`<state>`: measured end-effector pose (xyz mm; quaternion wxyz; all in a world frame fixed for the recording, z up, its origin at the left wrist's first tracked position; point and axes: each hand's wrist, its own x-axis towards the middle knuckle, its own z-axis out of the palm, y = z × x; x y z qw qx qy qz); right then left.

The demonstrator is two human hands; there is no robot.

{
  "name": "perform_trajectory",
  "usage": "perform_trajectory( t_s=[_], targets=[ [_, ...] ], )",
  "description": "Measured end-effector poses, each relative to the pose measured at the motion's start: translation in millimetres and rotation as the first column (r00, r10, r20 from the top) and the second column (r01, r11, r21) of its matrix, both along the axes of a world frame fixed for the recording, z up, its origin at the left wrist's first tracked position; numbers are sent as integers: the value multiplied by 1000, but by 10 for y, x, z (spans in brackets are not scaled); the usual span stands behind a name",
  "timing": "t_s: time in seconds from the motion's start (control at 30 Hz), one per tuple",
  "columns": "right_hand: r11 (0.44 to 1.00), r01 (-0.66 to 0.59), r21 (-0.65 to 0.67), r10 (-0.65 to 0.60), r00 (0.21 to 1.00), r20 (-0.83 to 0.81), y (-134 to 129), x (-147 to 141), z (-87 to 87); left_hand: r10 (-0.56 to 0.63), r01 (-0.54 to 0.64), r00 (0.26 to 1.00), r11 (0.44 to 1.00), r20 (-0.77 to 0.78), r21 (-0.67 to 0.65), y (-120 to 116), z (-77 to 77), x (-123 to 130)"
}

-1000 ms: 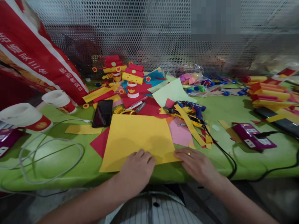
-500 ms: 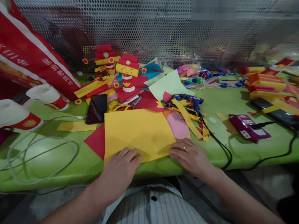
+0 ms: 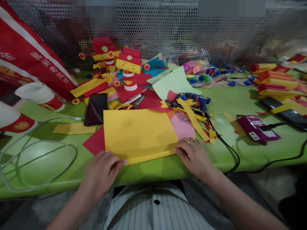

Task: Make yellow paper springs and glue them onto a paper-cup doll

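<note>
A large sheet of yellow paper (image 3: 140, 132) lies in front of me near the table's front edge. Its near edge is turned up in a narrow fold. My left hand (image 3: 102, 171) pinches the near left corner between thumb and fingers. At the near right corner, my right hand (image 3: 194, 156), with a ring on one finger, grips the same edge, its fingers curled. Red paper (image 3: 94, 141) pokes out from under the sheet on the left, and pink paper (image 3: 183, 126) shows at its right.
A phone (image 3: 96, 109), paper cups (image 3: 38, 95) and a white cable (image 3: 72, 150) lie left. Paper figures (image 3: 129, 70) stand behind. A glue gun (image 3: 200, 100) and scissors (image 3: 189, 110) lie right of centre, near a purple power socket (image 3: 257, 127) with a black cord.
The sheet's near edge has been turned up into a narrow fold. My left hand has shifted left to the corner; my right hand stays at the right corner.
</note>
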<state>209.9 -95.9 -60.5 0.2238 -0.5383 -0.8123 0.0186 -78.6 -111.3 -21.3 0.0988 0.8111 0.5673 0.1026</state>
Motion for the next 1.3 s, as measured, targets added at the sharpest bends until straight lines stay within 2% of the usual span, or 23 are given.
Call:
perform_trajectory(
  t_s=[0.13,0.33,0.5,0.67,1.13,1.2,1.3],
  targets=[
    [999,34,2,-34,998,59,11,-33,1,68,-74,991,996,-118,-46,17,-8,6],
    [999,42,17,-43,995,94,25,-53,19,47,-53,992,997,-114,-50,-8,-52,-27],
    [999,47,18,-48,992,113,32,-55,17,23,-19,996,999,-91,44,-29,-78,-37],
    [998,59,28,-63,987,148,28,-66,28,33,-6,988,984,-149,178,-62,-74,8],
    [995,64,72,-78,976,203,36,-77,23,47,45,940,965,-339,258,-102,-102,40],
    [995,57,78,-73,973,219,34,-82,29,9,95,933,958,-359,270,-96,-96,53],
    [995,48,91,-70,965,252,34,-86,39,-199,313,895,918,-400,242,-68,-85,90]
  ],
)
